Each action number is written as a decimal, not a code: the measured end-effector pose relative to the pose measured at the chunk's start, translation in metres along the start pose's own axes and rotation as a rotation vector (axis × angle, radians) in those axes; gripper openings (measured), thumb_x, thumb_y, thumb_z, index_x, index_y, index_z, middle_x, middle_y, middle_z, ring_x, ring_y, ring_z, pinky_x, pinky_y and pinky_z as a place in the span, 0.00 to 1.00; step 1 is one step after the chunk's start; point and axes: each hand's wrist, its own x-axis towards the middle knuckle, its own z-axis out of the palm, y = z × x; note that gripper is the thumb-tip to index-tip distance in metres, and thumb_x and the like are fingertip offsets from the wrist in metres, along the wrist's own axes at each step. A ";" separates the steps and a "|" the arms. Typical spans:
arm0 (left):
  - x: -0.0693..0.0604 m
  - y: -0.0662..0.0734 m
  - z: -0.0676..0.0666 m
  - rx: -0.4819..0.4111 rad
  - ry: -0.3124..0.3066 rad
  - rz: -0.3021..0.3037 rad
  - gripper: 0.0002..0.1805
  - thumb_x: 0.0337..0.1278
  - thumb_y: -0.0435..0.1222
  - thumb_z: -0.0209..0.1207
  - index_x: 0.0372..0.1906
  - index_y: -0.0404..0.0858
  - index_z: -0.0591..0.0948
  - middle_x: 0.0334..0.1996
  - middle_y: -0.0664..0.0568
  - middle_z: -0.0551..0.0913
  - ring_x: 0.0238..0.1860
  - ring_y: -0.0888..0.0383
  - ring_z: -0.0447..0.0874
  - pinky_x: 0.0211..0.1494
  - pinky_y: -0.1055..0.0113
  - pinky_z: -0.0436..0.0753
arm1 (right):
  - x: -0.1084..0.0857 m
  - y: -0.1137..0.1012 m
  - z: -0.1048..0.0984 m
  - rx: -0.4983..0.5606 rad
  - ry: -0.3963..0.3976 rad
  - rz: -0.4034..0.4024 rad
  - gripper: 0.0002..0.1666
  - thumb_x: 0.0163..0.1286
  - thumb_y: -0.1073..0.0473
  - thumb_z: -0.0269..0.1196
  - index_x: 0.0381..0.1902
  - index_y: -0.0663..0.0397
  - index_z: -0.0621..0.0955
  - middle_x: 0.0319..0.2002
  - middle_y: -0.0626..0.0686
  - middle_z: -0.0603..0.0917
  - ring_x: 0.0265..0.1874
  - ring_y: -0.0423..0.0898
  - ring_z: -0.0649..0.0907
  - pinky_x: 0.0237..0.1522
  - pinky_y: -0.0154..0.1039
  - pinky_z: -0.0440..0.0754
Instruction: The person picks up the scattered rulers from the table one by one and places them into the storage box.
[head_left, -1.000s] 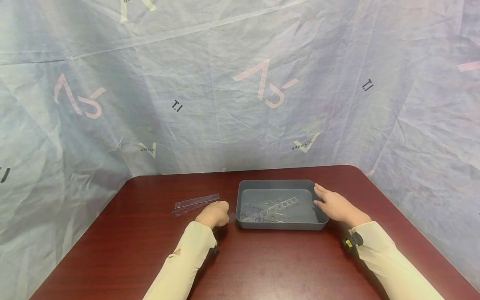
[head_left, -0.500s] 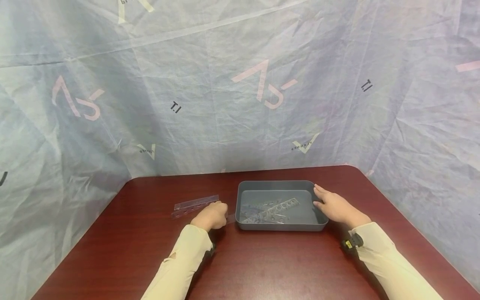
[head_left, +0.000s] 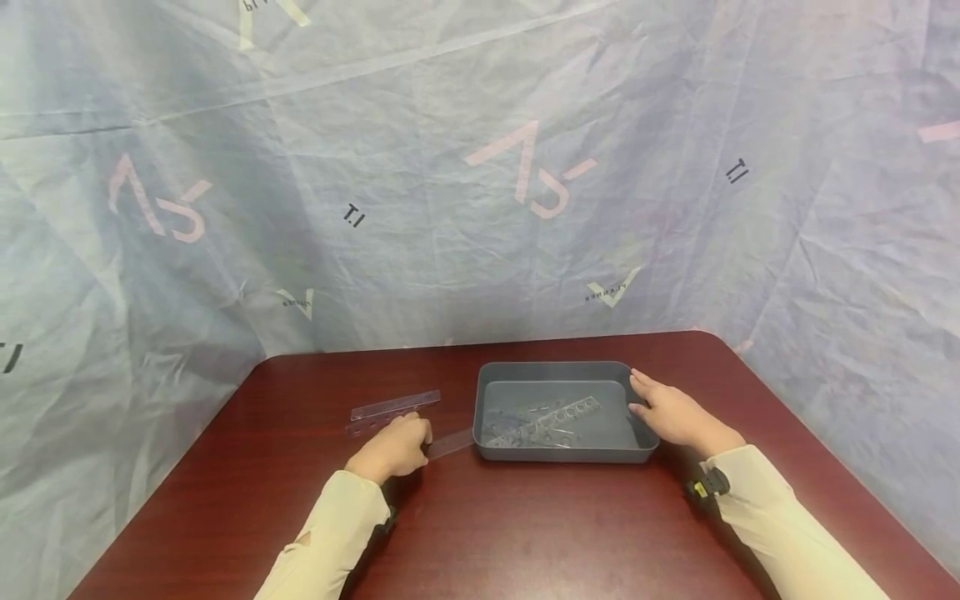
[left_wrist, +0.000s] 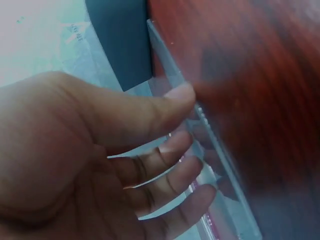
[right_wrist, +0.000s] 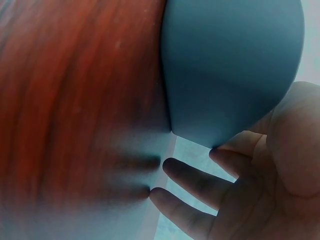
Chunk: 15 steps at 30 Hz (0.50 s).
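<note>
My left hand [head_left: 393, 448] is left of the grey tray [head_left: 562, 454], over a clear plastic ruler [head_left: 452, 444] whose right end meets the tray. In the left wrist view, the thumb is at one long edge of the ruler [left_wrist: 235, 175] and curled fingers [left_wrist: 182, 165] are at the other, pinching it. My right hand [head_left: 678, 414] rests at the tray's right end, fingers fairly straight; the right wrist view shows them against the tray's outer corner [right_wrist: 225, 75]. Inside the tray lies a clear strip with round holes [head_left: 576, 408], among other transparent pieces too faint to name.
Two more clear strips, a plain one [head_left: 395, 404] and one with holes [head_left: 367, 427], lie on the dark red table [head_left: 525, 533] beyond the left hand. A printed cloth [head_left: 420, 167] hangs behind the table's far edge.
My left hand has moved left, away from the tray, and more of the ruler between hand and tray shows. The right hand and the tray have stayed put.
</note>
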 end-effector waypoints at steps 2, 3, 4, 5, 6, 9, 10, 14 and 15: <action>-0.001 0.003 0.002 0.020 0.022 0.014 0.09 0.50 0.26 0.68 0.38 0.34 0.83 0.38 0.47 0.77 0.43 0.47 0.78 0.50 0.54 0.78 | 0.000 0.001 0.001 0.003 0.002 0.003 0.35 0.74 0.59 0.58 0.71 0.75 0.62 0.74 0.70 0.58 0.70 0.69 0.62 0.66 0.65 0.63; -0.001 0.005 0.003 0.039 0.034 0.023 0.09 0.50 0.24 0.66 0.39 0.33 0.83 0.38 0.46 0.78 0.44 0.47 0.78 0.50 0.53 0.79 | -0.001 0.001 0.001 0.005 0.004 0.002 0.36 0.74 0.59 0.58 0.71 0.75 0.62 0.74 0.70 0.58 0.70 0.69 0.62 0.66 0.65 0.62; -0.002 0.008 0.004 0.071 0.050 0.037 0.09 0.50 0.24 0.66 0.39 0.32 0.83 0.38 0.44 0.78 0.43 0.46 0.79 0.49 0.53 0.79 | -0.001 0.001 0.001 0.006 0.004 0.003 0.36 0.74 0.59 0.58 0.71 0.75 0.62 0.74 0.70 0.58 0.70 0.69 0.62 0.66 0.65 0.62; -0.003 0.011 0.005 0.108 0.064 0.056 0.10 0.50 0.23 0.65 0.40 0.30 0.83 0.38 0.42 0.78 0.42 0.45 0.79 0.49 0.52 0.80 | -0.001 0.001 0.001 0.008 0.004 0.006 0.36 0.74 0.60 0.58 0.71 0.75 0.62 0.74 0.70 0.58 0.70 0.69 0.62 0.66 0.65 0.62; -0.005 0.013 0.008 0.148 0.079 0.076 0.10 0.50 0.23 0.64 0.40 0.29 0.82 0.39 0.41 0.78 0.42 0.44 0.80 0.47 0.52 0.81 | -0.001 0.001 0.002 0.009 0.002 0.007 0.36 0.74 0.60 0.58 0.71 0.75 0.62 0.74 0.70 0.58 0.71 0.68 0.62 0.66 0.65 0.62; -0.008 0.020 0.013 0.271 0.137 0.133 0.10 0.50 0.23 0.65 0.39 0.27 0.82 0.37 0.38 0.77 0.37 0.42 0.78 0.43 0.52 0.83 | -0.001 0.001 0.001 0.003 0.000 0.000 0.35 0.74 0.60 0.58 0.71 0.75 0.62 0.74 0.70 0.58 0.71 0.69 0.62 0.66 0.65 0.62; -0.009 0.021 0.014 0.302 0.160 0.149 0.09 0.50 0.24 0.65 0.38 0.27 0.82 0.36 0.38 0.76 0.35 0.43 0.77 0.40 0.53 0.83 | 0.000 0.001 0.001 0.003 -0.001 0.000 0.35 0.74 0.60 0.58 0.71 0.75 0.62 0.74 0.70 0.58 0.71 0.68 0.62 0.66 0.65 0.62; -0.008 0.024 0.018 0.348 0.234 0.173 0.04 0.49 0.23 0.65 0.32 0.31 0.83 0.32 0.40 0.75 0.31 0.45 0.75 0.36 0.54 0.83 | 0.000 0.000 0.001 0.007 0.003 -0.004 0.35 0.74 0.60 0.58 0.71 0.76 0.62 0.74 0.70 0.58 0.71 0.69 0.62 0.66 0.65 0.62; -0.008 0.025 0.018 0.349 0.243 0.175 0.03 0.49 0.23 0.65 0.30 0.31 0.84 0.32 0.40 0.76 0.30 0.45 0.76 0.36 0.53 0.83 | 0.000 0.000 0.001 0.009 0.005 -0.004 0.35 0.74 0.60 0.58 0.71 0.76 0.62 0.74 0.70 0.58 0.71 0.69 0.62 0.66 0.65 0.62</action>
